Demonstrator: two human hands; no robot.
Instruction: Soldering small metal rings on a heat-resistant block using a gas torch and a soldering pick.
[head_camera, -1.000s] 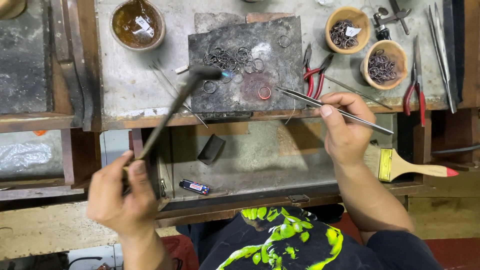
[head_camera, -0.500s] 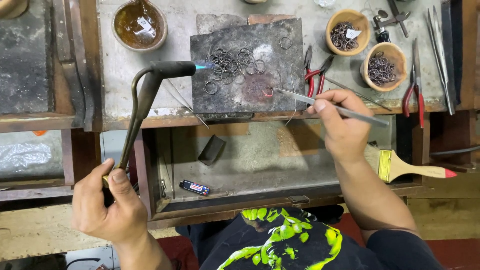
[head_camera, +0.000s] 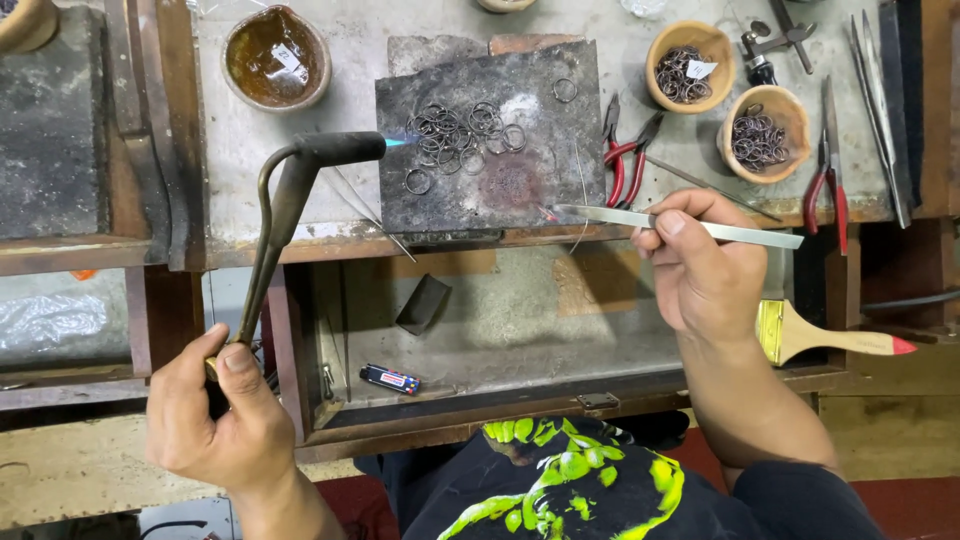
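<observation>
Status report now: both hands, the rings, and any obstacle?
Left hand grips torch, flame on rings. Right hand grips tweezers, tip at slab edge. Nothing between flame and rings.

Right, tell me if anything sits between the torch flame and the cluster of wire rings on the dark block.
Nothing visible does. The torch, held in the left hand, points its small blue flame straight at the rings on the dark block. The tweezers in the right hand sit lower, off that line.
</observation>
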